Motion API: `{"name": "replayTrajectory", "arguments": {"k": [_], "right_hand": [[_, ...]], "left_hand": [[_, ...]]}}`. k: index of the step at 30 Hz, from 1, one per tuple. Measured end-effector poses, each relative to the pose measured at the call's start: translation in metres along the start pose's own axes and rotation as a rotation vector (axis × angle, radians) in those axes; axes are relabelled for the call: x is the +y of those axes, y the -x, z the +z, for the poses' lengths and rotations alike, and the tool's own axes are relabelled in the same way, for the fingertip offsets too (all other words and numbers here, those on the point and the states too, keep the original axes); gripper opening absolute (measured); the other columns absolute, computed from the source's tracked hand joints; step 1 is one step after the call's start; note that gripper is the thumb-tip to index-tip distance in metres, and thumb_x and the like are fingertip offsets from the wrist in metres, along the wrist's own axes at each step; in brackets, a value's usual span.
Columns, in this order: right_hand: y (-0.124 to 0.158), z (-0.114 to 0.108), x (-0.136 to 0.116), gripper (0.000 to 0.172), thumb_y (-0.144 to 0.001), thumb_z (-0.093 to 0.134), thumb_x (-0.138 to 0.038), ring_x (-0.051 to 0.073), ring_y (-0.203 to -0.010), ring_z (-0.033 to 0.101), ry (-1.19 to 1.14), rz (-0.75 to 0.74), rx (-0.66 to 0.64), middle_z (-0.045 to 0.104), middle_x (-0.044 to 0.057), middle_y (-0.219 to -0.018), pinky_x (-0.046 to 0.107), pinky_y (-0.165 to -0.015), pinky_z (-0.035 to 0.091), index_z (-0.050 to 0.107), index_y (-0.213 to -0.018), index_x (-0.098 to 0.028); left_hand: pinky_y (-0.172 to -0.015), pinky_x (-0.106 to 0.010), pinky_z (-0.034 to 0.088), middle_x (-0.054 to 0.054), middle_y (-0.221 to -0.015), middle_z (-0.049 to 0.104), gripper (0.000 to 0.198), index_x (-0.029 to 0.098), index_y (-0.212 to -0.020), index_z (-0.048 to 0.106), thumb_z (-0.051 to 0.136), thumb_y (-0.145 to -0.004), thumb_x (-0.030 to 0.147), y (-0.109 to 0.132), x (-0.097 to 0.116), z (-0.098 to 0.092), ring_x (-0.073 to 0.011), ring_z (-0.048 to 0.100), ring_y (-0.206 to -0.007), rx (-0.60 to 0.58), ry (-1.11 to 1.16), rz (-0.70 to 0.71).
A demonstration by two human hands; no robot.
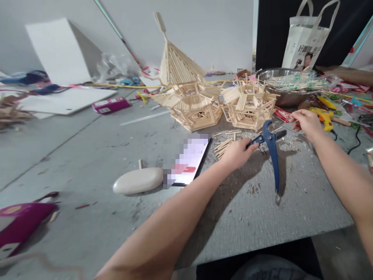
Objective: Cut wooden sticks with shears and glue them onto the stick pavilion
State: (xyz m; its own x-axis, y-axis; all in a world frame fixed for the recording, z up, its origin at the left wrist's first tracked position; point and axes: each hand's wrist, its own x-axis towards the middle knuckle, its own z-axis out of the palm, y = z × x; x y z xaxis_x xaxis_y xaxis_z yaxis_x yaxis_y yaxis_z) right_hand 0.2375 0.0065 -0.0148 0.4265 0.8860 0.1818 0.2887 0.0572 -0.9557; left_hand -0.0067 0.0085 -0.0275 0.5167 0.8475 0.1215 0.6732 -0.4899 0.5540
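Note:
My left hand [236, 154] is closed around one handle of a blue cutter [271, 149], which stands tilted with its other handle pointing down at the grey table [87, 155]. My right hand [304, 122] reaches toward the right, fingers curled, close to red sticks [281, 115] and a yellow glue gun [323, 115]; whether it holds anything is hidden. Short wooden sticks [223, 147] lie in a small pile by my left hand. Behind them stand a stick-built roofed model [186, 89] and a smaller hexagonal stick frame [250, 105].
A phone [190, 159] leans on a white oval stand [138, 181] at the centre. A metal bowl [279, 74] with wrapped sticks and a white tote bag [305, 39] sit at the back right. A magenta box [110, 105], white boards and scraps lie left.

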Motion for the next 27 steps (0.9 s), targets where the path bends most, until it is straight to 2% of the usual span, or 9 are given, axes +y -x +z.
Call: {"name": "replayTrajectory", "arguments": {"k": [3, 5, 7, 10, 15, 18, 27], "right_hand": [[-0.024, -0.010, 0.012, 0.017, -0.077, 0.046, -0.029, 0.014, -0.050, 0.055, 0.586, -0.077, -0.007, 0.062, 0.003, -0.066, 0.028, -0.048, 0.041, 0.059, -0.073, -0.019], [-0.036, -0.012, 0.019, 0.013, -0.073, 0.051, -0.022, 0.019, -0.067, 0.059, 0.765, -0.122, -0.025, 0.064, 0.006, -0.072, 0.033, -0.064, 0.045, 0.062, -0.076, -0.017], [-0.045, -0.011, 0.024, 0.017, -0.072, 0.050, -0.016, 0.023, -0.085, 0.058, 0.883, -0.155, -0.049, 0.065, 0.009, -0.084, 0.035, -0.077, 0.042, 0.063, -0.082, -0.016], [-0.055, -0.006, 0.028, 0.026, -0.075, 0.045, -0.013, 0.026, -0.099, 0.054, 1.051, -0.168, -0.107, 0.061, 0.014, -0.102, 0.036, -0.084, 0.039, 0.062, -0.094, -0.014], [-0.066, 0.004, 0.033, 0.032, -0.078, 0.043, -0.015, 0.029, -0.099, 0.055, 1.265, -0.092, -0.185, 0.059, 0.021, -0.106, 0.038, -0.081, 0.041, 0.059, -0.105, -0.009], [-0.070, 0.010, 0.034, 0.034, -0.079, 0.044, -0.018, 0.029, -0.097, 0.057, 1.344, -0.048, -0.214, 0.059, 0.021, -0.106, 0.037, -0.079, 0.042, 0.059, -0.108, -0.009], [-0.065, 0.041, 0.019, 0.037, -0.081, 0.043, -0.033, 0.029, -0.098, 0.057, 1.389, -0.064, -0.266, 0.060, 0.020, -0.107, 0.037, -0.078, 0.044, 0.062, -0.106, -0.013]], "left_hand": [[-0.050, -0.024, 0.030, -0.003, -0.062, 0.057, 0.039, 0.018, -0.073, 0.057, 0.033, -0.084, 0.045, 0.003, 0.007, -0.001, -0.0167, 0.054, -0.059, -0.142, -0.184, 0.057], [-0.051, -0.025, 0.032, -0.006, -0.067, 0.061, 0.040, 0.018, -0.078, 0.059, 0.031, -0.084, 0.046, 0.005, 0.011, -0.001, -0.0195, 0.057, -0.064, -0.201, -0.275, 0.079], [-0.052, -0.026, 0.035, -0.007, -0.070, 0.063, 0.042, 0.019, -0.082, 0.061, 0.032, -0.083, 0.048, 0.007, 0.014, -0.001, -0.0215, 0.059, -0.068, -0.232, -0.346, 0.075], [-0.055, -0.027, 0.038, -0.008, -0.074, 0.065, 0.044, 0.019, -0.082, 0.063, 0.033, -0.083, 0.050, 0.008, 0.015, 0.000, -0.0226, 0.061, -0.072, -0.246, -0.413, 0.074], [-0.061, -0.027, 0.042, -0.008, -0.089, 0.064, 0.038, 0.019, -0.085, 0.065, 0.037, -0.083, 0.045, 0.008, 0.015, -0.001, -0.0202, 0.060, -0.080, -0.236, -0.403, 0.137], [-0.063, -0.027, 0.042, -0.007, -0.090, 0.064, 0.038, 0.020, -0.084, 0.065, 0.037, -0.084, 0.044, 0.007, 0.014, 0.000, -0.0198, 0.060, -0.081, -0.206, -0.399, 0.142], [-0.063, -0.027, 0.043, -0.006, -0.090, 0.065, 0.034, 0.019, -0.086, 0.065, 0.038, -0.084, 0.040, 0.006, 0.009, 0.006, -0.0201, 0.060, -0.083, -0.162, -0.400, 0.173]]}}
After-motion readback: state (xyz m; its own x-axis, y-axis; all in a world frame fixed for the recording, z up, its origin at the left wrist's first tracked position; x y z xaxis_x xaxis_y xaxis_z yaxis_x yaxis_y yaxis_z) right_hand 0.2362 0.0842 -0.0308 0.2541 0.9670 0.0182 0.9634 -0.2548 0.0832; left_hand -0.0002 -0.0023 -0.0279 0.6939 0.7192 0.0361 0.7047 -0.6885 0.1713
